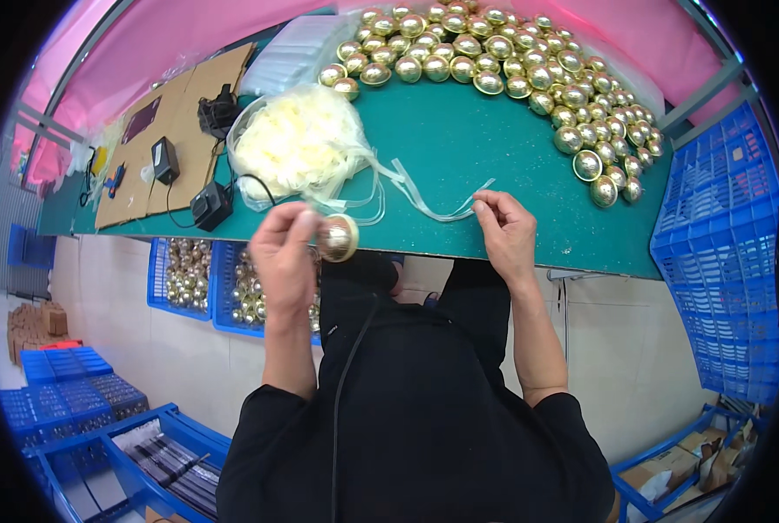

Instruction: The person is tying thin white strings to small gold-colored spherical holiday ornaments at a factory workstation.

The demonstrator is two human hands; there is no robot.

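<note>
Over the table's front edge, my left hand (285, 248) is closed in a pinch, with a shiny gold ball (338, 238) at its fingertips. The ball has a paler rim. My right hand (507, 231) pinches the end of some thin, clear ribbon strips (437, 212) lying across the green table. These strips trail left toward a round container heaped with pale yellowish ribbon (298, 139), just beyond my left hand. A large spread of similar gold balls (494, 61) covers the far and right parts of the tabletop.
Black power adapters (210, 205) with cables lie on cardboard (176, 144) at the left. Blue crates of gold balls (180, 277) stand below the table's front edge. Stacked blue crates (721, 253) rise at the right. Pink sheeting (258, 22) hangs behind.
</note>
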